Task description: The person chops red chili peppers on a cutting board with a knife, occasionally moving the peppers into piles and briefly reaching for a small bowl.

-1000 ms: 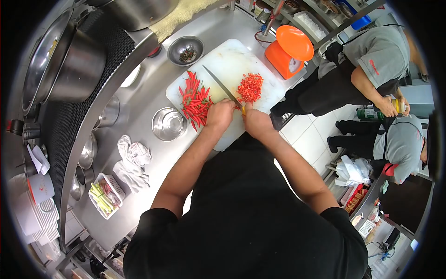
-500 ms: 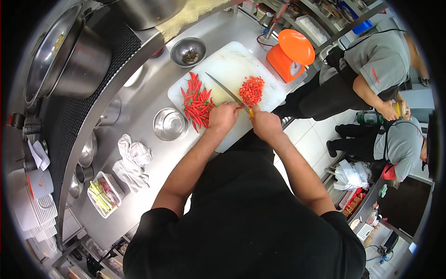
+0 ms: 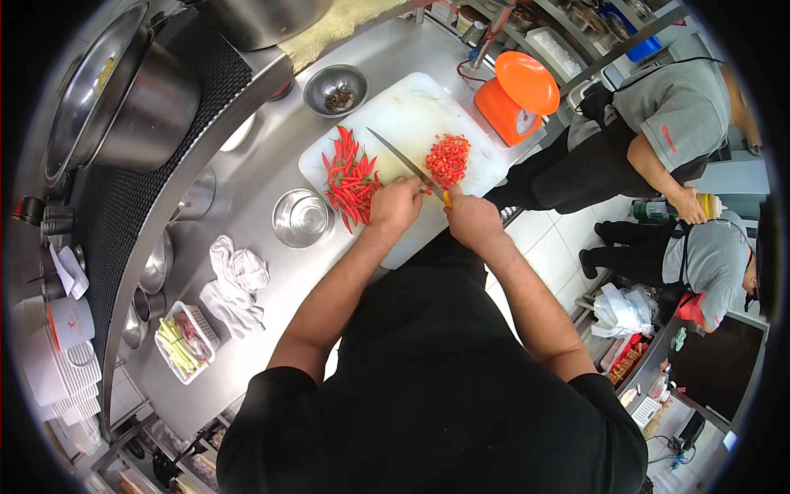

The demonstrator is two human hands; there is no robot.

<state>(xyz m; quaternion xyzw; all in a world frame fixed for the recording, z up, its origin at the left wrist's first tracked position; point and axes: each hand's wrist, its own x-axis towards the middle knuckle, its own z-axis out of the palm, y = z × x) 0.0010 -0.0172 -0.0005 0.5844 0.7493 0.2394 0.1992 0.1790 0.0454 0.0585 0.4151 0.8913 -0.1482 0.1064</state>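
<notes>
My right hand is closed round the yellow handle of a long knife, whose blade points up and left across the white cutting board. Close to the blade, my left hand has its fingers curled on a red chili, of which only a small end shows at the fingertips. A pile of whole red chilies lies to the left of that hand. On the far side of the knife sits a heap of chopped chili.
Around the board stand a steel bowl with dark bits, a steel bowl and an orange scale. Further left are a crumpled cloth and a white basket with green stalks. Two co-workers in grey shirts stand at right.
My hands and the knife stay in nearly the same place on the board. At right, a co-worker's hands and the yellow-topped container have shifted slightly.
</notes>
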